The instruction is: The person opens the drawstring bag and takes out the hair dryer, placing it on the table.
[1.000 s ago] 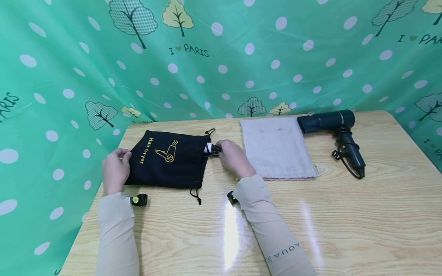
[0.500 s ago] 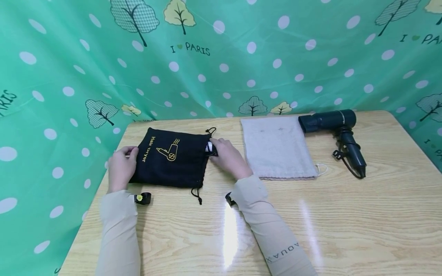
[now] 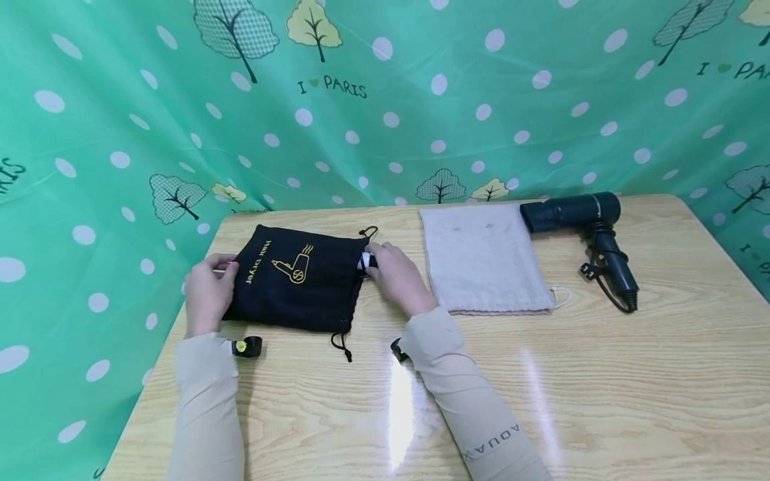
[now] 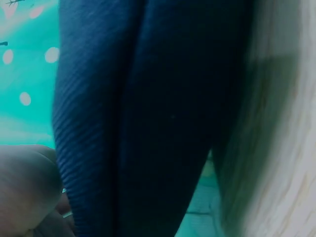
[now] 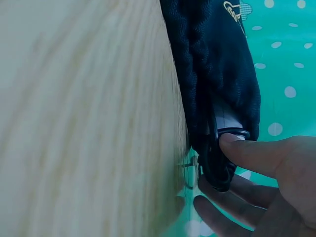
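A black cloth drawstring pouch (image 3: 325, 294), printed in yellow with "Hair Dryer" and a dryer outline, lies on the left of the table. My left hand (image 3: 207, 294) pinches its closed left end. From the mouth on the pouch's right side sticks out the white handle of a hair dryer (image 5: 227, 117), black cord wound round it; the rest is hidden inside the cloth. My right hand (image 3: 400, 277) holds that handle's end, the thumb on the cord and the fingers beneath, as the right wrist view shows. Dark cloth fills most of the left wrist view.
A pale grey drawstring pouch (image 3: 481, 267) lies flat right of my right hand. Beyond it, a dark hair dryer (image 3: 580, 210) rests with its cord round the handle. A green dotted curtain (image 3: 385, 153) hangs behind the wooden table (image 3: 601, 387).
My right hand has shifted slightly left, closer to the pouch mouth, and less of the handle shows. My left hand has moved a little to the right with the pouch's left end.
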Motion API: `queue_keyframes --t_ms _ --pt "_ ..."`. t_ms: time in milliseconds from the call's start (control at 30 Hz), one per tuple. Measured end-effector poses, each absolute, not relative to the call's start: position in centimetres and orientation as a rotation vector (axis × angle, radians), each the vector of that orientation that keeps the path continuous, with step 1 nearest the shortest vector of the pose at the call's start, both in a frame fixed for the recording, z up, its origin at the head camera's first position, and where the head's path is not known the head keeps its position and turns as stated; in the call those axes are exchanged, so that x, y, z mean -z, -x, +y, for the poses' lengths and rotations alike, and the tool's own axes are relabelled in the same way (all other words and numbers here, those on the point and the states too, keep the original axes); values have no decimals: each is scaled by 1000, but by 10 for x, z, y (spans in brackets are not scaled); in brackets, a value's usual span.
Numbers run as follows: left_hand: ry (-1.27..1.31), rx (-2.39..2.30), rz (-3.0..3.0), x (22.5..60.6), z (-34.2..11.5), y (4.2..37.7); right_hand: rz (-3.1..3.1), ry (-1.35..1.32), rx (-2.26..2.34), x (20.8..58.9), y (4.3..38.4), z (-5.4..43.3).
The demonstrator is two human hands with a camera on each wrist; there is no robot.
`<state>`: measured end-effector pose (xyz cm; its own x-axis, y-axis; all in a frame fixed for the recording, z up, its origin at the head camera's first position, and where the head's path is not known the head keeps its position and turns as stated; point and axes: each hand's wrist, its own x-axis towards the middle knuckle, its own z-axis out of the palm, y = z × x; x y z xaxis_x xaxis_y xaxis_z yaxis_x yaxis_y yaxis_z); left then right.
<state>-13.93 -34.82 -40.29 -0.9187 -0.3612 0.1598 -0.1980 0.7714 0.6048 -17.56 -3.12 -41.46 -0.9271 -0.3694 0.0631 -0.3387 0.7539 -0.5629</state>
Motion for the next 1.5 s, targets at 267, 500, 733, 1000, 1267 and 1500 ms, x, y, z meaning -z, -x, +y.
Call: queue_keyframes --t_ms 267,500,733,1000,1267,1500 --pt "-466 867 -2702 402 -351 139 2889 558 971 412 176 -29" --pt "-497 890 -2696 400 -353 138 2886 506 1017 413 179 -20" --pt "-499 894 -2697 398 -361 136 2877 487 1027 412 182 -13" --pt "-456 910 -2730 398 -361 135 2842 440 1037 411 184 -10" --pt "-391 982 -2872 402 -358 140 2778 533 1009 413 184 -16" --pt "-348 992 -2846 404 -355 140 2792 530 977 414 181 -19"
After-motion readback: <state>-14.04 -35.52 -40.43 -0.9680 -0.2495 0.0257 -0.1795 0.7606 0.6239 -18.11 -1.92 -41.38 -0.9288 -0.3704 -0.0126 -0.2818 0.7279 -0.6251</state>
